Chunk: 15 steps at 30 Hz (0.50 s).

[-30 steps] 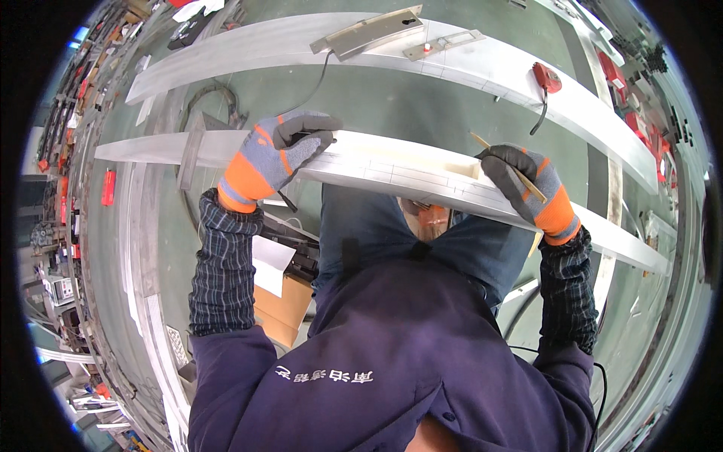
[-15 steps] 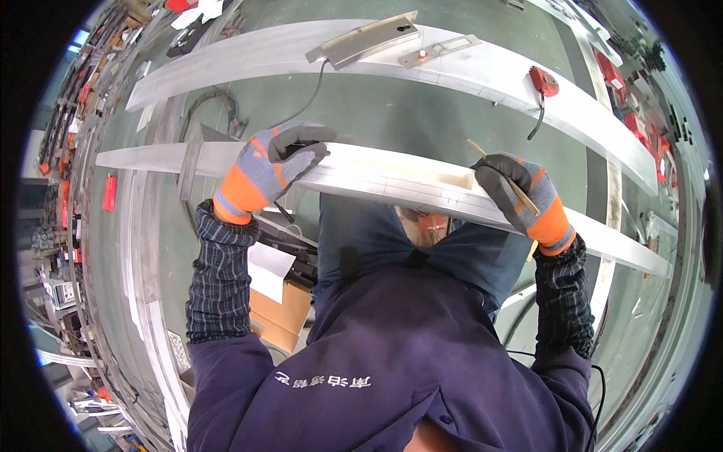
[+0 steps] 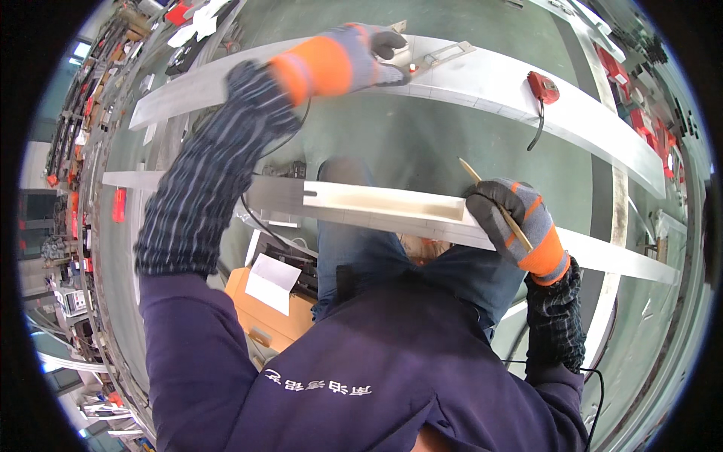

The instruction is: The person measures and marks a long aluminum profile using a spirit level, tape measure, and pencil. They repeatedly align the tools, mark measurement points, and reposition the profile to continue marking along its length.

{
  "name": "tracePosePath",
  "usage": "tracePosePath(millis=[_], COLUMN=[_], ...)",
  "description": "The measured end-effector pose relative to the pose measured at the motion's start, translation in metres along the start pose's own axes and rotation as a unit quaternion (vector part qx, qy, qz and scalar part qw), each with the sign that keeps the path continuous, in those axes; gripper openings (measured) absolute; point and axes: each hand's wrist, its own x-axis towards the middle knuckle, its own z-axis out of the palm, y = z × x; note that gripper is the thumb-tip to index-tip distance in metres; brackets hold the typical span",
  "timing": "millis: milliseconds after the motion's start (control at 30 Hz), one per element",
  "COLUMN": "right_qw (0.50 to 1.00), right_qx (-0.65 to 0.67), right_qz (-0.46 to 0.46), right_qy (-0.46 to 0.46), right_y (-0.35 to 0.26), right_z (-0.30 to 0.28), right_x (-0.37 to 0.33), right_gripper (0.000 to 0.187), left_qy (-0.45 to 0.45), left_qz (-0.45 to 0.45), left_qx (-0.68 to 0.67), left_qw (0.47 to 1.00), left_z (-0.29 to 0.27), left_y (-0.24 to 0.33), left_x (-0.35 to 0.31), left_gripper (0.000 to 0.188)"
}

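My right hand (image 3: 520,226), in a grey and orange glove, is closed around a pencil (image 3: 469,170) and rests on the near white metal bar (image 3: 602,252). A long pocket (image 3: 388,202) in that bar lies across my lap. My left hand (image 3: 339,62), gloved alike and blurred, reaches to the far white bar (image 3: 497,71). Its thumb and fingers close at the near end of a slotted metal plate (image 3: 450,53). A small red piece (image 3: 413,68) shows beside the thumb. Most of the metal lock case (image 3: 399,27) is hidden behind this hand.
A red tape measure (image 3: 543,88) with a dark strap lies on the far bar. An open cardboard box (image 3: 263,313) with a white paper (image 3: 273,284) sits by my left leg. Red boxes (image 3: 648,128) stand at the right, and a thin cable runs under my left forearm.
My left hand has left the near bar and moved up and right to the plate on the far bar. The plate now looks tilted. My right hand keeps the pencil, slightly lower in view.
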Motion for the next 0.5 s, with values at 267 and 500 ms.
tracePosePath(millis=[267, 500], right_qw=[1.0, 1.0], right_qx=[0.004, 0.019], right_qz=[-0.023, -0.005], right_qy=[0.008, -0.002], right_y=[0.007, -0.006], right_z=[0.0, -0.004], right_x=[0.006, 0.011], right_gripper=[0.028, 0.016], left_qy=[-0.097, -0.122], left_qz=[-0.096, -0.126], left_qx=[0.244, 0.22], left_qw=[0.96, 0.96], left_z=[0.073, 0.078], left_y=[-0.016, -0.009], left_x=[0.126, 0.131], left_gripper=[0.068, 0.054])
